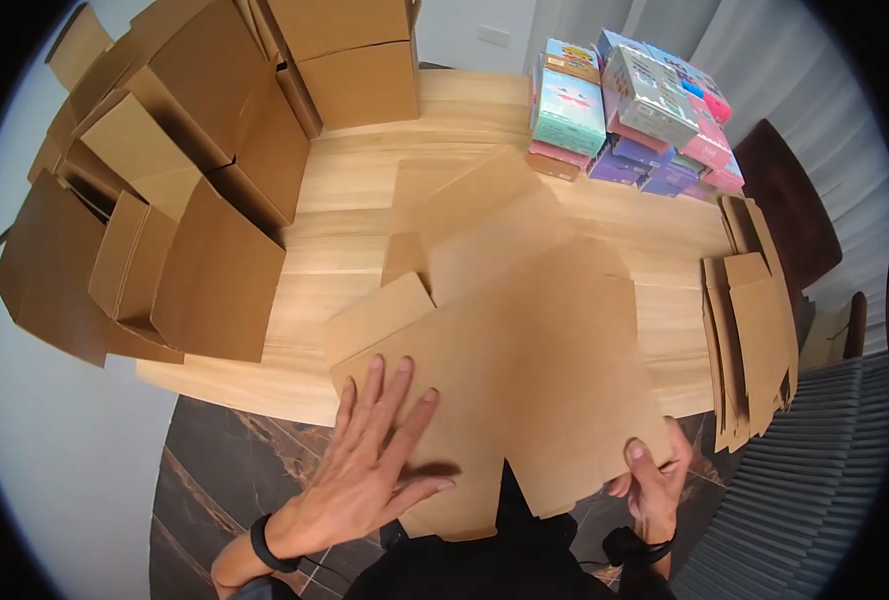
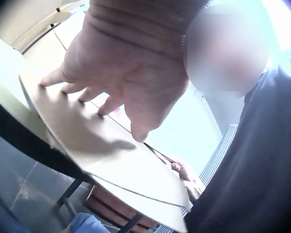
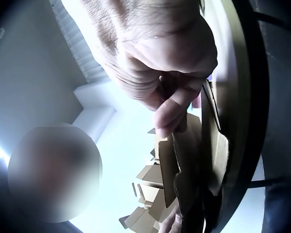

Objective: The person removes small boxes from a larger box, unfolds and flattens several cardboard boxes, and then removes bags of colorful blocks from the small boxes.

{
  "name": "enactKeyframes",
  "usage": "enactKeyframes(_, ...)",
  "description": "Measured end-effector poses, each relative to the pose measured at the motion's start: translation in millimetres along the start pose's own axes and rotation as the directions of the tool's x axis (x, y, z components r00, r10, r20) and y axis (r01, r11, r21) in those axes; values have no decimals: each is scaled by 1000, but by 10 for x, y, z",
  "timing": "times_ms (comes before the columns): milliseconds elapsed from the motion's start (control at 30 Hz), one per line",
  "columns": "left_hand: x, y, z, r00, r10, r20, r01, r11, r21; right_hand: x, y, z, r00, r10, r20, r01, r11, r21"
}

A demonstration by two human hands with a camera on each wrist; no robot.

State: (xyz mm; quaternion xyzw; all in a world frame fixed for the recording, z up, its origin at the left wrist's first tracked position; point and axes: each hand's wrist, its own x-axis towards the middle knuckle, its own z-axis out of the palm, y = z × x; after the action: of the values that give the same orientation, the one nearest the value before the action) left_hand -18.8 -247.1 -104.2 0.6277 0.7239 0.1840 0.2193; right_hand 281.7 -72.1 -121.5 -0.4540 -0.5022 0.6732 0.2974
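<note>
Left hand [image 1: 370, 475]: fingers spread, fingertips resting on the cardboard sheet [image 1: 535, 390], thumb extended toward the right. Right hand [image 1: 655, 480]: pinching the sheet's right edge between thumb and fingers. The sheet overhangs the wooden table's [image 1: 340, 255] near edge, before the person's torso [image 1: 445, 570].

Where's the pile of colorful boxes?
In the head view, the pile of colorful boxes sits at the far right of the wooden table, beside the dark red chair and beyond the big flat cardboard.
</note>
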Motion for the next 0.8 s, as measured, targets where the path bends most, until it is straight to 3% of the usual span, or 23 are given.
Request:
enactKeyframes(33,-21,66,-117,1000,4,10,-4,1000,11,-39,-86,71,993,-116,-9,116,993,22)
enactKeyframes(67,-45,174,-273,999,-39,-17,36,991,-128,-72,-154,129,972,-234,-22,234,971,43)
enactKeyframes(100,-53,260,-400,996,-81,-41,67,963,-262,-96,-192,156,970,-240,-34,242,969,58)
enactKeyframes(133,-50,303,-480,997,-65,-39,53,968,-246,-118,-226,173,842,-537,56,537,821,-195)
enactKeyframes(167,-45,337,-552,988,-71,-134,1,886,-464,-135,-243,203,637,-742,209,747,528,-403)
enactKeyframes(200,-38,393,-630,973,-92,-211,-70,754,-653,-52,-158,407,422,-885,198,902,387,-194)
enactKeyframes(233,-106,507,-682,937,-248,-248,-64,575,-816,54,-106,649,185,-973,137,982,187,3)
enactKeyframes(267,-103,648,-858,912,-349,-215,2,528,-850,-70,-388,720,228,-866,445,974,207,-97)
enactKeyframes(300,-212,603,-868,887,-283,-366,-215,447,-868,-23,-205,889,43,-892,450,998,55,14)
enactKeyframes(333,-425,443,-970,900,-221,-375,-350,144,-926,-112,-246,1144,6,-902,431,999,22,32)
enactKeyframes(400,-803,355,-1306,835,-419,-357,-283,230,-931,-234,-425,1483,-26,-918,395,998,-5,55)
enactKeyframes(433,-869,377,-1481,880,-353,-318,-242,243,-939,-244,-534,1569,-71,-900,430,986,2,167)
enactKeyframes(467,-982,454,-1495,839,-422,-344,-159,414,-896,-258,-584,1628,-124,-878,463,959,14,284)
enactKeyframes(500,-978,600,-1504,788,-483,-382,-57,560,-827,-291,-569,1679,-123,-880,458,953,23,301)
enactKeyframes(533,-988,663,-1539,776,-499,-387,-51,562,-826,-333,-548,1715,-163,-838,521,954,-1,298)
enactKeyframes(567,-998,707,-1573,702,-608,-370,103,601,-792,-369,-525,1726,-205,-787,582,954,-27,299)
enactKeyframes(600,-1038,739,-1607,613,-705,-358,265,609,-747,-389,-464,1720,-213,-762,611,929,36,369)
enactKeyframes(633,-1200,739,-1622,603,-712,-360,274,608,-745,-380,-443,1706,-223,-739,635,898,96,428)
enactKeyframes(700,-1557,710,-1629,534,-385,-752,234,923,-306,-209,-521,1358,-116,-743,660,993,-86,78)
enactKeyframes(733,-1391,1055,-1769,518,-587,-622,254,800,-543,-128,-427,1207,101,-778,620,986,-2,-164)
enactKeyframes(800,-1675,927,-1883,431,-498,-753,176,864,-471,88,-345,969,484,-722,494,808,152,-569)
